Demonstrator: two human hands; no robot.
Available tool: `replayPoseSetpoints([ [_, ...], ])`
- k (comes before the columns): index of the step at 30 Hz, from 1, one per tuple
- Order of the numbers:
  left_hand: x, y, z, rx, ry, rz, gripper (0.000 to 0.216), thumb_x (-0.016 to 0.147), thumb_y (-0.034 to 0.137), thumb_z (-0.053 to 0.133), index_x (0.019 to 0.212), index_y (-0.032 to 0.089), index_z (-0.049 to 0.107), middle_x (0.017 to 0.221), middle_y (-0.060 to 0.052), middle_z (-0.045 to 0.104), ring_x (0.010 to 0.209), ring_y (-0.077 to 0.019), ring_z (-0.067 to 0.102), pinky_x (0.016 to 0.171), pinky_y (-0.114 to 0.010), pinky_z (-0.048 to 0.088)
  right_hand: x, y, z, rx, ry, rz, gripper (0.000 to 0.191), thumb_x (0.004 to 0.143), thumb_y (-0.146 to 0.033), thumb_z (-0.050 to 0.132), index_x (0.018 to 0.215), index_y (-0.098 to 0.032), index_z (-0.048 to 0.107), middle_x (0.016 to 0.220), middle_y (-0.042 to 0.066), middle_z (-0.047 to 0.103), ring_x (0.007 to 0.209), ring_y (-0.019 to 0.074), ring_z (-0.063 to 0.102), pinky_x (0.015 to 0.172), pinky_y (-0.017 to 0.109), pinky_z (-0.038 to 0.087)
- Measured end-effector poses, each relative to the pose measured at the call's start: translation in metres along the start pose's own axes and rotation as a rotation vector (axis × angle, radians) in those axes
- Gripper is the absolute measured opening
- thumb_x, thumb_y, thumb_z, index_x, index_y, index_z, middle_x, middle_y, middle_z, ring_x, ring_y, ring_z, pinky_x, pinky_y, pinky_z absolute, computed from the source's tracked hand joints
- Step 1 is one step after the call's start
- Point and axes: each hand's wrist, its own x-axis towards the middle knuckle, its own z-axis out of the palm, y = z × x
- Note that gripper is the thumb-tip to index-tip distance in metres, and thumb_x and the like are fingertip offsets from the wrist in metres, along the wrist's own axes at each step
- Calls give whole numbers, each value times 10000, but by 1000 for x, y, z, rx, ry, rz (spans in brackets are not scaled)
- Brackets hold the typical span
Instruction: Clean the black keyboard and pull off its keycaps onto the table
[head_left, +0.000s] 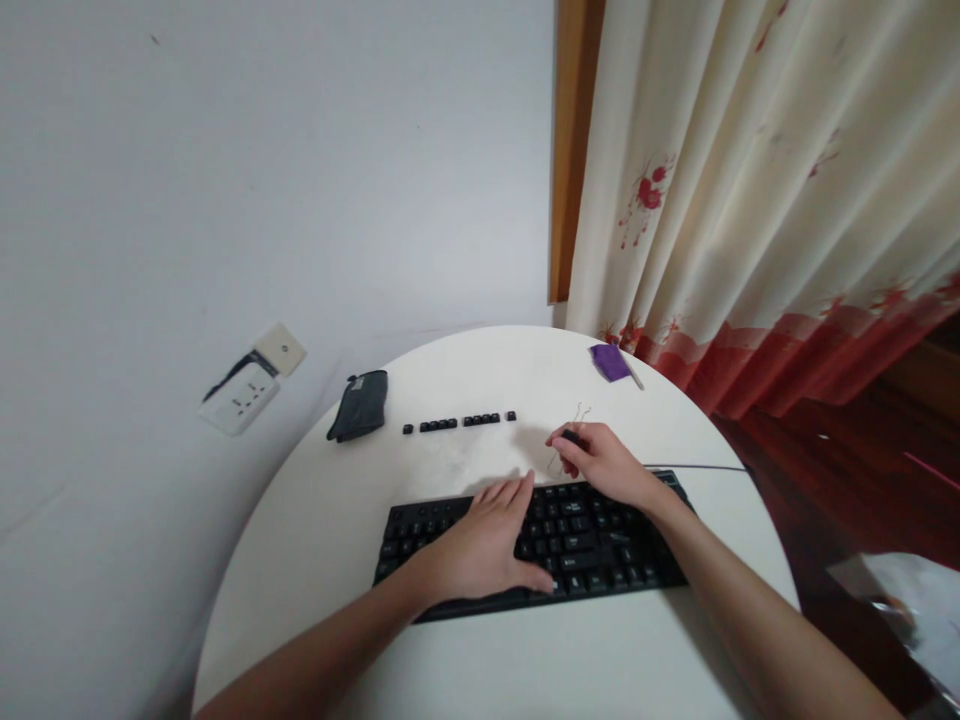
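A black keyboard (574, 545) lies on the white round table (480, 670). My left hand (486, 545) rests flat over its middle-left part, fingers stretched and thumb spread toward the front edge. Just above the keyboard's back edge, my right hand (600, 462) is closed on a wire keycap puller (571, 436) with a black handle; thin wire ends stick out on both sides of the fingers. Behind the keyboard, several removed black keycaps (438, 425) stand in a line, in small groups. Part of the keyboard is hidden under my hands.
At the table's back left lies a dark pouch (360, 405). A purple cloth-like piece (610, 362) with a pale stick is at the back right. The keyboard's cable (697, 467) runs off the right edge. A wall with a socket (240, 395) stands left; a curtain (720, 200) hangs right.
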Motion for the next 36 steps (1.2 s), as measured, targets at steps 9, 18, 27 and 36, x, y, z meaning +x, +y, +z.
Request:
replayPoseSetpoints([
  [9,54,-9,-5,-173,131,64,149,785,320,716,902,228,713,874,-4,686,803,-193,633,747,-283,471,-3,-4,4,-133,-119,-125,275,943,-345,508,776,-175,646,688,6,643,649,147,571,648,253,444],
  [18,54,-20,10,-244,177,29,172,797,299,704,694,171,654,764,-2,630,705,-155,594,667,-248,438,-7,-8,8,-185,-239,-183,239,925,-330,565,779,-172,666,763,34,678,677,160,584,653,268,435],
  [27,54,-17,9,-313,216,68,96,813,269,690,789,178,710,805,-7,646,724,-151,612,681,-245,446,-7,-6,23,-399,-55,-86,281,954,-319,488,722,-189,579,662,22,627,615,158,548,592,258,357],
  [36,54,-14,6,-385,207,67,62,761,198,726,735,167,679,739,15,649,686,-138,595,639,-239,424,-2,7,31,-301,54,-31,302,960,-347,468,712,-192,544,655,8,607,622,156,544,600,263,354],
])
